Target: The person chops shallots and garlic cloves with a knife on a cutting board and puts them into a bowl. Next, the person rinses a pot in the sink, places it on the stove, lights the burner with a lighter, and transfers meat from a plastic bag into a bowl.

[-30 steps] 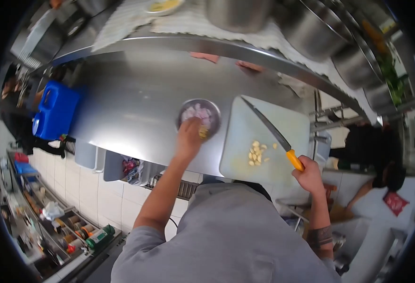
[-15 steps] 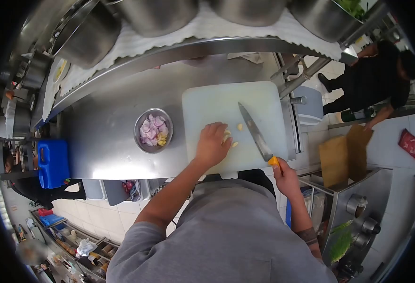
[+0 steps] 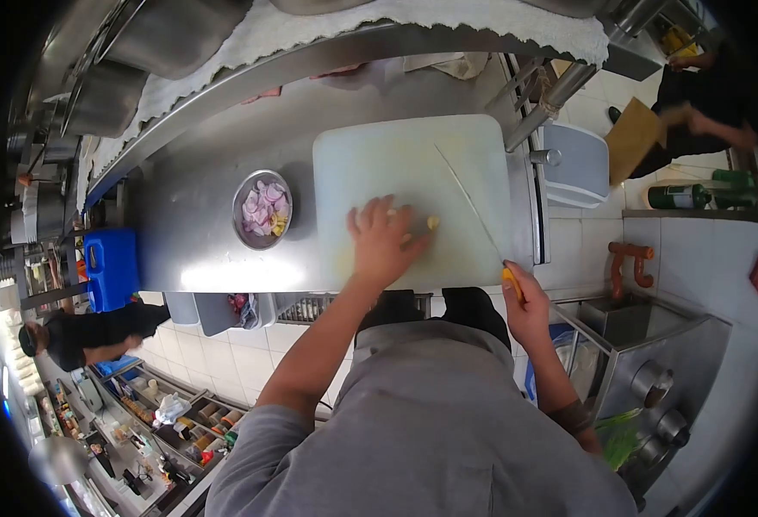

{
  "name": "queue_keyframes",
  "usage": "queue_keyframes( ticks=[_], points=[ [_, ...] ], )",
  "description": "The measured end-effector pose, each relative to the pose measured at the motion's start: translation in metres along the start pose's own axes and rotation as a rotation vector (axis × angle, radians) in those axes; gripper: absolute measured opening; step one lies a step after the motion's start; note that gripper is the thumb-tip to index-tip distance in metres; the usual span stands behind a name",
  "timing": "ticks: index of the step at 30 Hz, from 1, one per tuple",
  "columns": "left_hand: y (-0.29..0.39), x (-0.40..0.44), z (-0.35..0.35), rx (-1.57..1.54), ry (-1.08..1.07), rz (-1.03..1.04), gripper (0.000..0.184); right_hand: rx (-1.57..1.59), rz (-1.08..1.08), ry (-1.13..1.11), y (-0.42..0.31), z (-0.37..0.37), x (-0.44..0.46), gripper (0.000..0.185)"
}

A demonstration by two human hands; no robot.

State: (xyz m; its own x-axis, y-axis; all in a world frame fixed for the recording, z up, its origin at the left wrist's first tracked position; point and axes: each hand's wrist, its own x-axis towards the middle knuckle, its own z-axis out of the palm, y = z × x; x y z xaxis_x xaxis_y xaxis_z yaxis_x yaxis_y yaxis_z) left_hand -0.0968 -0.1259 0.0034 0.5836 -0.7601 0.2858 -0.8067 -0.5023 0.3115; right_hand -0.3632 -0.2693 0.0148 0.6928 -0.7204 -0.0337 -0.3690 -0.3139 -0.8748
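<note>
My left hand [image 3: 380,244] is spread wide over the pale yellow garlic pieces [image 3: 433,222] on the lower middle of the cutting board [image 3: 409,138], while my right has the knife [image 3: 480,217] by its orange handle at the board's near right corner, blade looking super thin from up here. Left of the board there's a shiny metal bowl [image 3: 237,226] of purplish-white onion, and the label on the green bottle [image 3: 679,196] off to the right is too small to read.

Pale square tiles [image 3: 251,364] cover the floor of a working kitchen, where a stainless steel counter [image 3: 198,185] reflects a bright patch of light along its near edge. Above its far side runs a metal shelf [image 3: 310,65] lined with scalloped white cloth [image 3: 448,15] and holding steel pots [image 3: 176,39]. A gray bin [image 3: 575,164] stands beside the counter, near a white-tiled low wall [image 3: 680,250].
</note>
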Motion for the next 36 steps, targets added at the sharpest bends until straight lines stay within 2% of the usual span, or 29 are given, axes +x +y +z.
queue_keyframes(
  ticks=[4, 6, 8, 10, 11, 12, 14, 16, 19, 22, 26, 28, 31, 35, 36],
  points=[
    [-0.06, -0.018, 0.021, -0.028, -0.084, 0.073, 0.033, -0.076, 0.024, -0.04, -0.024, 0.016, -0.014, 0.042],
    [-0.089, -0.011, 0.039, -0.187, -0.155, -0.006, 0.038, -0.115, 0.053, -0.027, -0.033, 0.03, -0.026, 0.045],
    [-0.096, 0.003, 0.036, -0.286, -0.168, -0.001, 0.04, -0.216, 0.034, -0.001, -0.042, 0.047, -0.035, 0.049],
    [-0.089, 0.014, 0.016, 0.001, -0.061, 0.039, 0.047, -0.221, 0.039, 0.033, -0.044, 0.064, -0.043, 0.048],
    [-0.077, 0.016, 0.006, 0.023, 0.026, 0.024, 0.052, -0.304, 0.04, 0.019, -0.047, 0.07, -0.043, 0.047],
    [-0.065, 0.025, 0.0, 0.015, 0.032, 0.038, 0.052, -0.385, 0.046, 0.008, -0.049, 0.076, -0.044, 0.047],
    [-0.035, 0.036, -0.004, -0.249, -0.086, 0.204, 0.052, -0.446, 0.06, 0.001, -0.049, 0.086, -0.047, 0.048],
    [0.0, 0.061, 0.013, -0.308, -0.179, 0.336, 0.053, -0.494, 0.083, 0.016, -0.049, 0.096, -0.05, 0.047],
    [0.025, 0.077, 0.065, -0.261, -0.137, 0.406, 0.057, -0.574, 0.114, -0.007, -0.058, 0.1, -0.051, 0.049],
    [0.027, 0.08, 0.076, -0.215, -0.248, 0.376, 0.063, -0.583, 0.089, -0.021, -0.056, 0.098, -0.047, 0.055],
    [0.03, 0.079, 0.079, -0.141, -0.295, 0.406, 0.065, -0.555, 0.13, -0.058, -0.049, 0.099, -0.047, 0.059],
    [0.031, 0.08, 0.079, -0.147, -0.329, 0.355, 0.067, -0.599, 0.173, -0.16, -0.044, 0.094, -0.043, 0.065],
    [0.027, 0.079, 0.078, -0.101, -0.357, 0.334, 0.069, -0.634, 0.122, -0.156, -0.032, 0.096, -0.043, 0.071],
    [0.024, 0.08, 0.08, -0.136, -0.346, 0.356, 0.068, -0.58, 0.132, -0.188, -0.033, 0.09, -0.044, 0.067],
    [0.022, 0.086, 0.082, -0.244, -0.294, 0.351, 0.064, -0.519, 0.149, -0.214, -0.037, 0.083, -0.041, 0.064]
  ],
)
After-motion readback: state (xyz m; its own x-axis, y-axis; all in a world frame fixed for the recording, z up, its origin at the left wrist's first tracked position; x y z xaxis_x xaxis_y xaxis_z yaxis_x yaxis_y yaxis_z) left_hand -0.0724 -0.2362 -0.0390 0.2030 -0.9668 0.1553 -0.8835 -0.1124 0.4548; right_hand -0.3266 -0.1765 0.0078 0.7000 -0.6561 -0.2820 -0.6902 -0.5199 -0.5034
